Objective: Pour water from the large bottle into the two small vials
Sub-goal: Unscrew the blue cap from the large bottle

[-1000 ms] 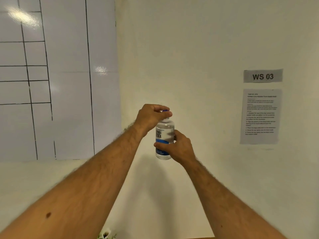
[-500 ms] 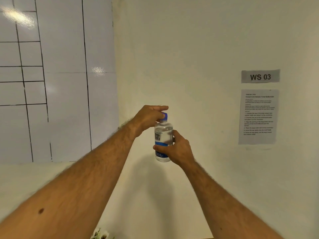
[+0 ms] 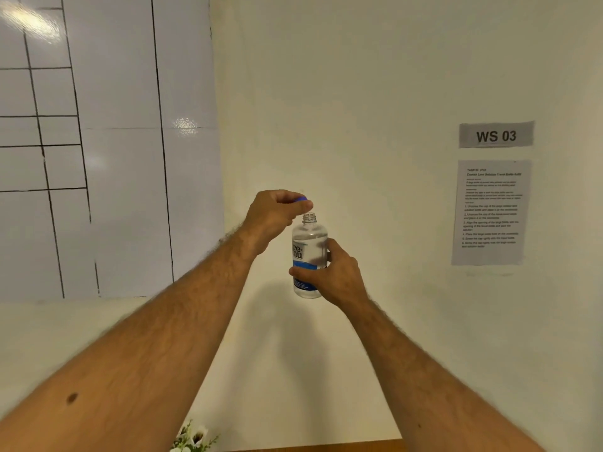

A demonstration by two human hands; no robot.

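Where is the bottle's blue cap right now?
Head view, centre: the blue cap is pinched in the left hand, just above-left of the open bottle held by the right hand.

Whiteboard [image 3: 107,141], wall notices [image 3: 489,212], flowers [image 3: 192,438]

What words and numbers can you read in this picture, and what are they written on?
"WS 03" on the grey sign taped to the wall.
"re-" above "nu" on the bottle label; the left edge is turned away, and the small print on the blue part is too blurred to read.
The paper sheet under the sign has a heading and numbered steps, all too small and blurred to read.
The whiteboard shows only ruled lines, no words.
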